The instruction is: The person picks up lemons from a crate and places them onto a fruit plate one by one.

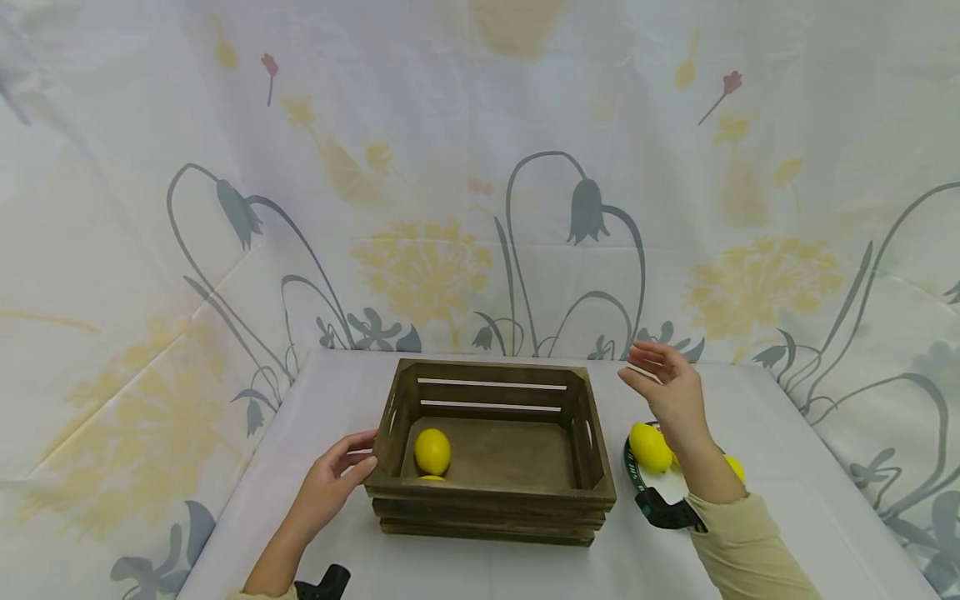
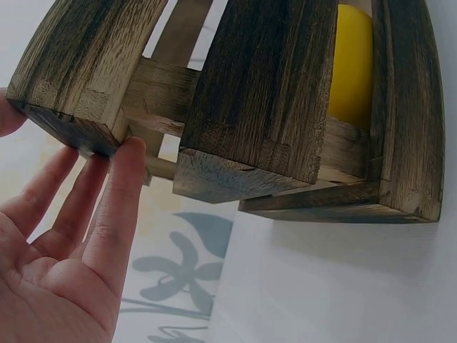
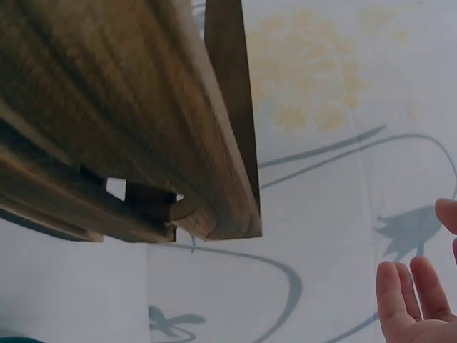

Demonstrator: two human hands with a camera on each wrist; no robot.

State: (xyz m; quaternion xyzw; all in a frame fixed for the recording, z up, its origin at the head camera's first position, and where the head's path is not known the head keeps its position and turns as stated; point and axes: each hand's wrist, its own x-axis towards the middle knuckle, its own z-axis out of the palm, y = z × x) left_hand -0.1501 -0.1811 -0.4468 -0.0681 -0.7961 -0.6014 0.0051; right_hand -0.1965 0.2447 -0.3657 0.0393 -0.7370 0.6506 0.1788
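Slatted wooden crate (image 1: 487,510), open at the top, on a white counter (image 1: 450,575). Behind the crate, the counter's back edge meets a flower-printed curtain (image 1: 450,292); to its right, a narrow gap separates it from a dark-rimmed plate (image 1: 633,468) bearing lemons (image 1: 650,447). Inside, toward the crate's left end, lies one lemon (image 1: 432,452); a second lemon (image 1: 432,478) is mostly hidden by the near wall. Plank floor shows to the right of both.

The left-wrist view adds a yellow surface seen between the crate's slats and fingertips (image 2: 131,151) meeting the end of its top slat. The right-wrist view shows the right hand standing apart from the crate's corner.

Of the two hands, the left hand (image 1: 333,477) touches the crate's left end, fingers extended, thumb spread, not wrapped around it. The right hand (image 1: 675,400) is raised to the crate's right, fingers loosely bent, thumb apart, grasping nothing; its forearm hides part of the plate.
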